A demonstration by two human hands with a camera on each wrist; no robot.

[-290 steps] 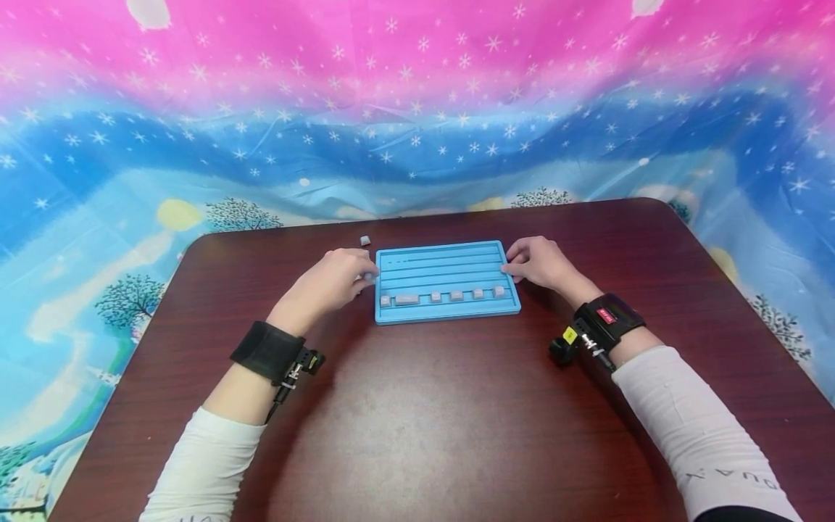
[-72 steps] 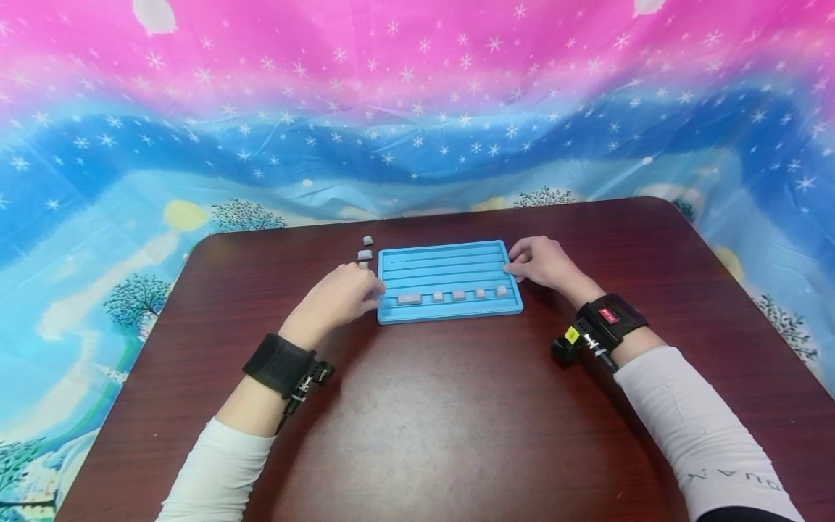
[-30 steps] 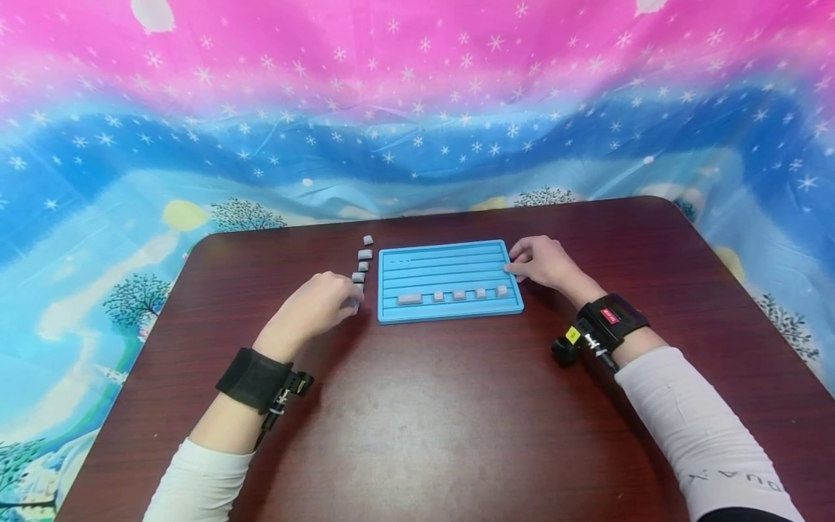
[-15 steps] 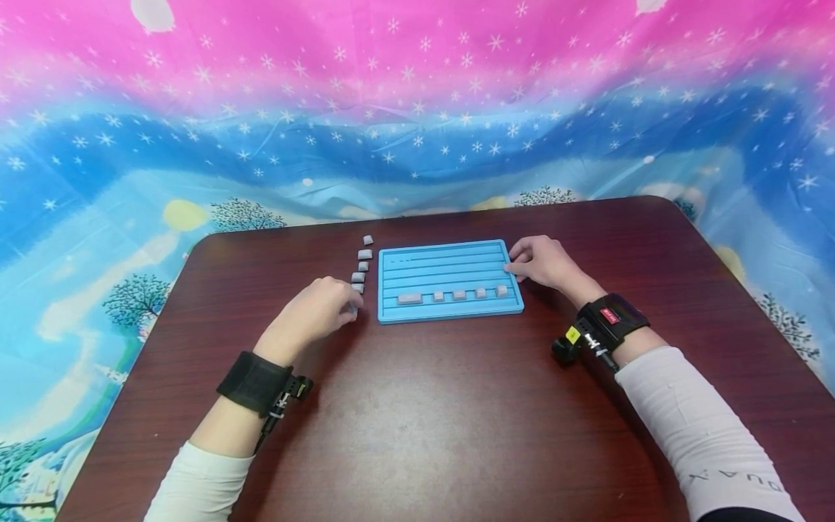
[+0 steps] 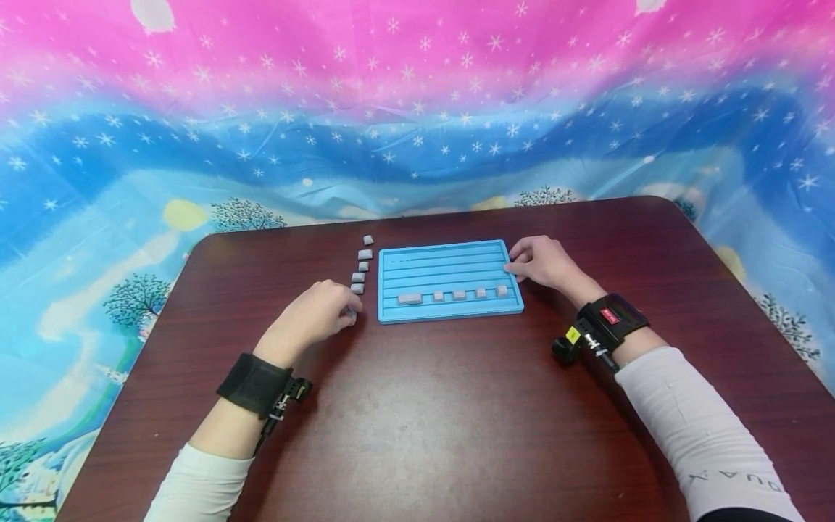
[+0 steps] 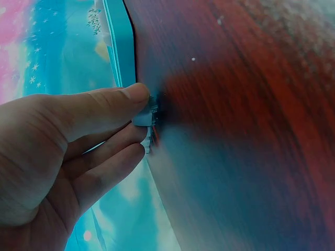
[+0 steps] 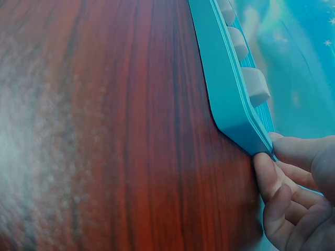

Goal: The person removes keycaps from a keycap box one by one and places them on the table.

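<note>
Keycap [image 6: 142, 118] pinched in your left grip [image 5: 313, 317] is likely light, stiff and slick, so take opposite sides while your right grip [image 5: 544, 262] pinches the right edge of the tray [image 5: 450, 309].

White, stretchy-looking sleeves cover both forearms, the left sleeve [image 5: 201, 487] wrinkled in fine creases, the right sleeve [image 5: 698, 428] printed with dark capital letters [image 5: 733, 477] that stand upside down. A black edge [image 5: 750, 513] shows on the right arm, beyond the white cloth. Above the bare left hand [image 5: 318, 310] sits a wide, plain black wristband [image 5: 253, 384]; it bears a small dark camera [image 5: 300, 389], a silvery metal fitting [image 5: 279, 406] and a thin black cable [image 5: 264, 433]. The bare right hand [image 5: 543, 262] has a matching black strap [image 5: 625, 317] with a red label [image 5: 610, 316] in pale lettering, a rounded black camera [image 5: 562, 351], a yellow sticker [image 5: 572, 335], a shiny metal connector [image 5: 591, 342] and a black lead [image 5: 607, 361].
</note>
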